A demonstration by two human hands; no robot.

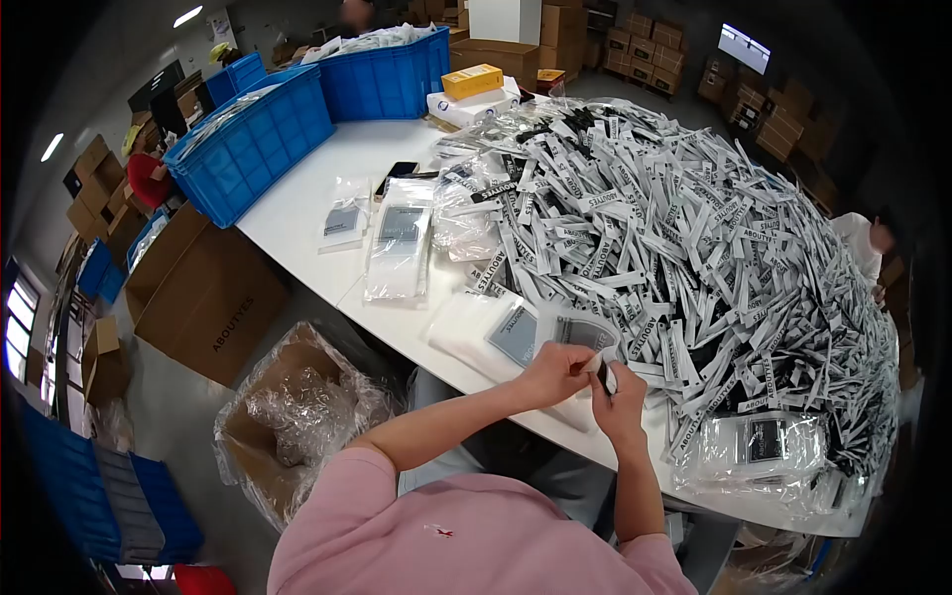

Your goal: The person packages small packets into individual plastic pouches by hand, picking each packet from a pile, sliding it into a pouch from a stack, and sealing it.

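- Left hand (557,377): fingertips and thumb drawn together, no gap seen; the pale end of a narrow printed packet (606,378) appears to be pinched there.
- Right hand (620,402): fingers curled nearly closed; the same packet, black and white, is held between thumb and fingers, above the near table edge.
- Clear bag with grey panel (583,332): laid just beyond the hands, at twelve o'clock; its contents cannot be made out.
- Stacked clear bags (511,332): placed near the left hand, at ten o'clock, grey panel uppermost.
- Further bags (400,238): set out farther off at ten o'clock, beside a smaller bagged bundle (344,216); whether any are finished cannot be told.
- Bagged pile (766,438): rested at four o'clock, against the heap's near side.
- Heap of "ABOUTYES" packets (635,223): spread from twelve to three o'clock; a very large quantity is left loose, so only a small share is judged to be dealt with.
- Blue crates (260,144): stood at ten to eleven o'clock, pale items visible inside; no count can be given.
- Film-lined carton (297,397): placed on the floor at nine o'clock, crumpled film inside.
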